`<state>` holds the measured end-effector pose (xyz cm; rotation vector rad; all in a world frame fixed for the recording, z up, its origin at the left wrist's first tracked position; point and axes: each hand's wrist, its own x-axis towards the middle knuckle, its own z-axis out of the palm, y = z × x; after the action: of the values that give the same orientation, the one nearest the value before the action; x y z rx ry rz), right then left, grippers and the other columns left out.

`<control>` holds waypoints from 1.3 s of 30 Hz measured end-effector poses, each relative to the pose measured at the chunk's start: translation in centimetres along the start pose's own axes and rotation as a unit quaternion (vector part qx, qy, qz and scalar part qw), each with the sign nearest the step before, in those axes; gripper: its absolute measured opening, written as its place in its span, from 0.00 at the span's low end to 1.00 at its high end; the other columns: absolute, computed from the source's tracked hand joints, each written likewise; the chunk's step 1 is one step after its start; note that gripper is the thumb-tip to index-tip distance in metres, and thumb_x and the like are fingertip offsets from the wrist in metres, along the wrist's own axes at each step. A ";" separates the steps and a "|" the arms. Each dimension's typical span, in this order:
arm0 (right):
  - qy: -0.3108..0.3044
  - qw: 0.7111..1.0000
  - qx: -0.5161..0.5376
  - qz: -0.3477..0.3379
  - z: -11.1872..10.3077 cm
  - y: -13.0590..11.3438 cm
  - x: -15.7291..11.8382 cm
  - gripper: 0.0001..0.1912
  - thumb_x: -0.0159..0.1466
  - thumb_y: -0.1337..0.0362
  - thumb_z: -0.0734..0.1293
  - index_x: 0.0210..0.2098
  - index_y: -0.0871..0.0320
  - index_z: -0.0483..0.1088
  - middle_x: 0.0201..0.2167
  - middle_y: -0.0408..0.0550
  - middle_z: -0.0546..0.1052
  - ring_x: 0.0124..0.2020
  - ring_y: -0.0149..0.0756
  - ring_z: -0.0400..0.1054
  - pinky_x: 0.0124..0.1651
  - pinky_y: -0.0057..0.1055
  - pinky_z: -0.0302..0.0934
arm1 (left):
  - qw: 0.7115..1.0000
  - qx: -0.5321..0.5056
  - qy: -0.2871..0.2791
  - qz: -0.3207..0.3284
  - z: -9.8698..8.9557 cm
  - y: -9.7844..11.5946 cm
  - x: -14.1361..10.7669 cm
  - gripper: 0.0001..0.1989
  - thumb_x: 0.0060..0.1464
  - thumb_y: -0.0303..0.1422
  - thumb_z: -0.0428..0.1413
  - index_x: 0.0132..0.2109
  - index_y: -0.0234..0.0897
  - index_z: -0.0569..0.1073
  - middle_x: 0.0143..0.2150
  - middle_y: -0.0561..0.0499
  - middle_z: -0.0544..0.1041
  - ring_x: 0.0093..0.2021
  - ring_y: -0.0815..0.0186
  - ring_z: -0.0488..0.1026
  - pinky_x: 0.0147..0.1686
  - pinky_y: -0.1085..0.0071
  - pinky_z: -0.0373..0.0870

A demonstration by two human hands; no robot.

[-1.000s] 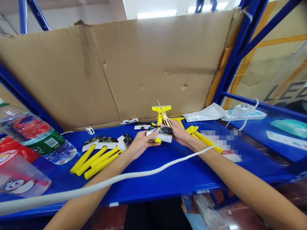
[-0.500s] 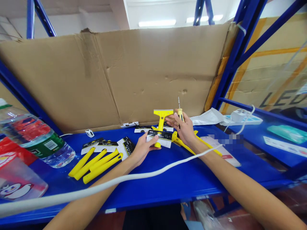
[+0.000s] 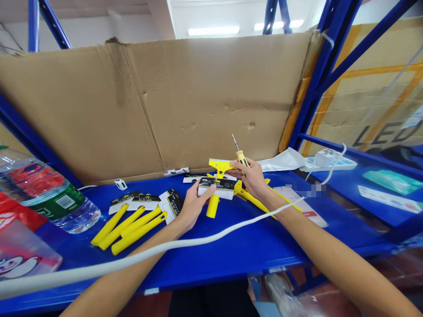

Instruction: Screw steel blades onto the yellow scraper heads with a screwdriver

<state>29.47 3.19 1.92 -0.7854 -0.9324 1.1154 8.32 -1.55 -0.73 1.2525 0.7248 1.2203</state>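
Toward the shelf's back edge, our left hand's fingers pinch a scraper's card; our right hand's clasp a screwdriver.

Scraper partly hidden by card; bottle cropped left.

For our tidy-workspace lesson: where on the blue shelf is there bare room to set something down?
The blue shelf has room along its front between the forearms, with the white cable crossing in view, and right of the flat pale item. It is crowded at left with bottle, cup and yellow handles, and around the right hand.
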 end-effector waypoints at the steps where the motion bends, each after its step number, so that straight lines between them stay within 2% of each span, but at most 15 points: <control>1: -0.011 1.000 -0.007 0.007 0.2 0.0 -0.2 0.24 0.47 0.54 0.87 0.34 0.54 0.74 0.29 0.44 0.82 0.30 0.44 0.83 0.45 0.42 0.81 | 1.000 -0.001 0.008 0.008 0.0 0.1 0.0 0.27 0.55 0.44 0.73 0.57 0.38 0.78 0.53 0.43 0.84 0.46 0.56 0.83 0.45 0.61 0.83; 4: -0.040 0.999 -0.026 0.000 0.8 -0.2 -1.1 0.22 0.49 0.53 0.86 0.33 0.55 0.75 0.29 0.43 0.81 0.33 0.42 0.82 0.43 0.38 0.77 | 0.999 -0.013 0.038 0.022 0.1 0.3 0.1 0.26 0.54 0.45 0.73 0.55 0.39 0.78 0.53 0.45 0.83 0.48 0.56 0.83 0.46 0.60 0.84; 6: -0.054 0.998 -0.032 -0.007 1.2 -0.3 -1.6 0.21 0.51 0.53 0.85 0.33 0.55 0.76 0.33 0.46 0.83 0.38 0.42 0.82 0.46 0.38 0.76 | 0.998 -0.027 0.051 0.019 0.1 0.4 0.2 0.26 0.53 0.45 0.74 0.54 0.39 0.78 0.51 0.46 0.83 0.47 0.57 0.83 0.45 0.60 0.85; 8: -0.082 0.996 -0.035 -0.002 1.5 -0.4 -2.0 0.19 0.53 0.53 0.84 0.35 0.56 0.78 0.41 0.50 0.86 0.44 0.44 0.81 0.51 0.39 0.74 | 0.997 -0.040 0.059 0.014 0.1 0.5 0.2 0.27 0.53 0.45 0.74 0.55 0.40 0.78 0.51 0.47 0.83 0.45 0.59 0.82 0.43 0.62 0.85; 11: -0.122 0.992 -0.037 0.016 1.7 -0.5 -2.4 0.20 0.55 0.52 0.83 0.40 0.57 0.82 0.53 0.55 0.85 0.51 0.45 0.79 0.54 0.40 0.73 | 0.996 -0.047 0.079 0.005 0.1 0.6 0.2 0.27 0.52 0.45 0.75 0.55 0.40 0.78 0.50 0.48 0.83 0.42 0.63 0.80 0.37 0.67 0.84; 14: -0.157 0.986 -0.036 0.039 1.7 -0.4 -2.8 0.22 0.56 0.49 0.83 0.43 0.56 0.82 0.55 0.54 0.85 0.52 0.46 0.79 0.51 0.38 0.73 | 0.992 -0.055 0.110 -0.022 0.2 0.6 0.2 0.27 0.51 0.48 0.75 0.50 0.38 0.78 0.42 0.50 0.82 0.35 0.67 0.77 0.31 0.71 0.80; 17: -0.202 0.978 -0.004 0.044 1.9 -0.3 -3.0 0.20 0.62 0.44 0.80 0.39 0.53 0.81 0.54 0.52 0.86 0.52 0.46 0.80 0.51 0.39 0.75 | 0.988 -0.083 0.109 -0.071 0.1 0.9 0.4 0.29 0.50 0.54 0.73 0.45 0.36 0.78 0.34 0.51 0.79 0.27 0.70 0.73 0.24 0.74 0.74; 19: -0.214 0.976 0.019 0.028 2.0 -0.1 -3.1 0.20 0.64 0.42 0.77 0.38 0.52 0.79 0.55 0.51 0.86 0.54 0.45 0.80 0.54 0.41 0.75 | 0.984 -0.111 0.069 -0.121 -0.1 1.2 0.7 0.29 0.51 0.58 0.71 0.41 0.35 0.77 0.27 0.53 0.76 0.21 0.72 0.69 0.18 0.77 0.66; 22: -0.225 0.974 -0.005 -0.004 2.2 0.3 -3.3 0.21 0.65 0.41 0.76 0.42 0.52 0.80 0.59 0.51 0.83 0.59 0.45 0.78 0.62 0.43 0.72 | 0.959 -0.159 -0.061 -0.226 -0.8 1.6 0.8 0.32 0.57 0.64 0.62 0.29 0.37 0.71 0.14 0.59 0.60 0.11 0.75 0.57 0.11 0.77 0.53; 24: -0.238 0.970 -0.038 -0.013 2.3 0.7 -3.4 0.20 0.64 0.42 0.78 0.40 0.53 0.78 0.61 0.51 0.82 0.58 0.44 0.78 0.60 0.42 0.72 | 0.939 -0.200 -0.136 -0.246 -1.2 1.5 0.6 0.31 0.64 0.61 0.58 0.28 0.38 0.71 0.12 0.61 0.55 0.08 0.76 0.49 0.09 0.77 0.48; 28: -0.266 0.963 -0.048 -0.006 2.4 1.2 -3.8 0.22 0.61 0.47 0.81 0.32 0.53 0.69 0.56 0.51 0.84 0.44 0.42 0.80 0.45 0.39 0.74 | 0.922 -0.246 -0.210 -0.214 -1.9 0.6 -0.2 0.19 0.70 0.47 0.58 0.39 0.36 0.78 0.15 0.62 0.59 0.07 0.78 0.41 0.06 0.78 0.44; 32: -0.281 0.959 -0.042 -0.003 2.5 0.9 -4.0 0.26 0.59 0.47 0.81 0.30 0.52 0.63 0.52 0.51 0.85 0.47 0.46 0.80 0.40 0.37 0.72 | 0.906 -0.236 -0.255 -0.242 -2.3 0.1 -0.4 0.13 0.66 0.43 0.62 0.45 0.37 0.80 0.16 0.62 0.61 0.06 0.78 0.40 0.05 0.78 0.42; 35: -0.281 0.958 -0.053 -0.018 2.5 0.6 -4.2 0.26 0.56 0.49 0.83 0.31 0.52 0.63 0.49 0.52 0.85 0.46 0.46 0.80 0.35 0.36 0.71 | 0.884 -0.225 -0.293 -0.285 -2.4 0.1 -0.2 0.19 0.66 0.48 0.59 0.52 0.38 0.80 0.16 0.61 0.62 0.04 0.77 0.40 0.04 0.77 0.42; 39: -0.258 0.956 -0.114 -0.087 2.6 0.2 -4.6 0.24 0.59 0.52 0.81 0.29 0.52 0.63 0.42 0.50 0.85 0.42 0.44 0.79 0.44 0.41 0.73 | 0.868 -0.194 -0.308 -0.338 -2.2 0.5 0.0 0.31 0.66 0.58 0.55 0.60 0.38 0.78 0.14 0.60 0.63 0.02 0.74 0.41 0.03 0.74 0.41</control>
<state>26.29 -1.00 1.81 -0.5877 -1.5616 1.0879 6.16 -0.94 -0.80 0.8502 0.3536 0.3152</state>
